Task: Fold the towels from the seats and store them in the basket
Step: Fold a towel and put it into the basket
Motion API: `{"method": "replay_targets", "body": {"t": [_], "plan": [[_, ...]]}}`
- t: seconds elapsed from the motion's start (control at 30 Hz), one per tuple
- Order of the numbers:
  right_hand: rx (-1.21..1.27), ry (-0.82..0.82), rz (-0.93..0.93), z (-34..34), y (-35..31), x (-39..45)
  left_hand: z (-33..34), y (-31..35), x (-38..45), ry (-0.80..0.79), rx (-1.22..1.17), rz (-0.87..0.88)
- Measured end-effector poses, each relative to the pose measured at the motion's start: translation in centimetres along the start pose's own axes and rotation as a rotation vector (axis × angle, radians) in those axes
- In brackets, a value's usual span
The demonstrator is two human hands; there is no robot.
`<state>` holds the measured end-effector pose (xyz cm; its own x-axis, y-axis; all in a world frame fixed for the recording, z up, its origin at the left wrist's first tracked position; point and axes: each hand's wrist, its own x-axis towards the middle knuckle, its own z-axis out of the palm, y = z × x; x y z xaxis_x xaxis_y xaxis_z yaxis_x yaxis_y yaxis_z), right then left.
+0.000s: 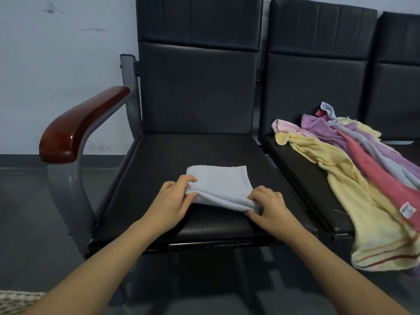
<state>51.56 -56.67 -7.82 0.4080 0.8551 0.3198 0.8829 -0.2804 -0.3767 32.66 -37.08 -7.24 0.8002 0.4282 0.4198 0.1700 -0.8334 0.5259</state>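
together the left hand [173,199] and right hand [267,206] pinch the near corners of the folded white towel [221,186] on the seat [159,160].

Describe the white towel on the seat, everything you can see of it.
The white towel is soft terry cloth, folded into a layered rectangle lying flat near the front of the left black seat. Its near edge is lifted slightly: the left hand pinches the near left corner, the right hand the near right corner. Nothing else touches it.

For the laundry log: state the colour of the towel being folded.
Pale blue-white towel, gripped by both hands; head view.
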Motion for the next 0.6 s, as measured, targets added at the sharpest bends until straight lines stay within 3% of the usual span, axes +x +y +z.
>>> {"method": "replay_targets", "body": {"t": [0.13, 0.3, 0.6], "plan": [[0.278, 0.12, 0.073, -0.4, -0.2, 0.1, 0.1, 0.3, 0.3, 0.014, -0.048, -0.049], [0.556, 0.232, 0.148, -1.0, -1.2, 0.9, 0.2, 0.8, 1.2, 0.202, -0.079, -0.158], [0.54, 0.413, 0.36, -0.1, -1.6, 4.1, 1.5, 1.2, 5.1, 0.345, 0.025, -0.278]]}}
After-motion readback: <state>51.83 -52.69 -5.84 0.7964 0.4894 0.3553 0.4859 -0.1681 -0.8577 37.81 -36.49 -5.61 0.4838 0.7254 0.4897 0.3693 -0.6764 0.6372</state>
